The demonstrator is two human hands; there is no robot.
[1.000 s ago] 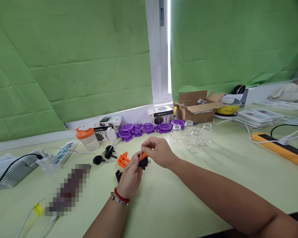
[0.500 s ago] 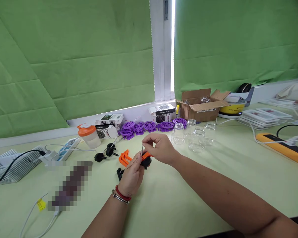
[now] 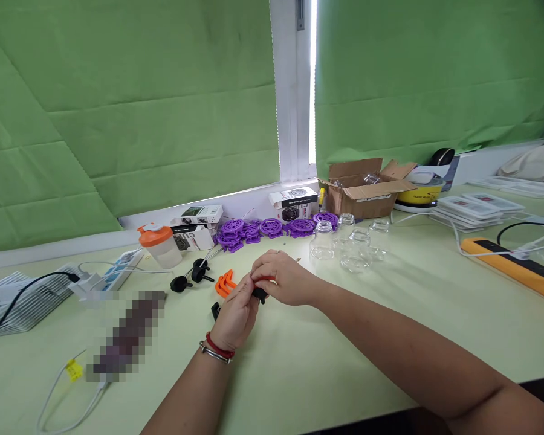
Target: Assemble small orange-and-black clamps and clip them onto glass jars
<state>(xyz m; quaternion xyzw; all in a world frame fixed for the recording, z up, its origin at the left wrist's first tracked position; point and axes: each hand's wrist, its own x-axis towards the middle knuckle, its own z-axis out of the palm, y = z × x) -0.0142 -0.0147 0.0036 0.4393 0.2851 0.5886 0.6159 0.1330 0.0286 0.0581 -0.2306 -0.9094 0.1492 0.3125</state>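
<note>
In front of me, my left hand [image 3: 236, 315] is closed around a small black lid-like part [image 3: 259, 294], mostly hidden by the fingers. My right hand [image 3: 284, 279] meets it from the right, fingers bent over the top of the same part and touching the left fingertips. What the right fingers pinch is covered. Just left of the hands lie orange handles [image 3: 225, 284], with a black handle [image 3: 215, 310] peeking out beside the left hand. Farther left are black lids with thin metal rods [image 3: 201, 270] and another black lid [image 3: 180, 284].
Purple plastic wheels [image 3: 271, 228] line the back, near printed boxes [image 3: 294, 205]. Glass jars [image 3: 358, 251] stand right of the hands, before an open carton [image 3: 362, 193]. A cup with an orange lid [image 3: 156, 237], power strips [image 3: 512, 266] and cables lie about.
My right hand has come down and left over the held part, its fingers now bent across it. The thin metal rod and orange handle seen between the hands are now hidden.
</note>
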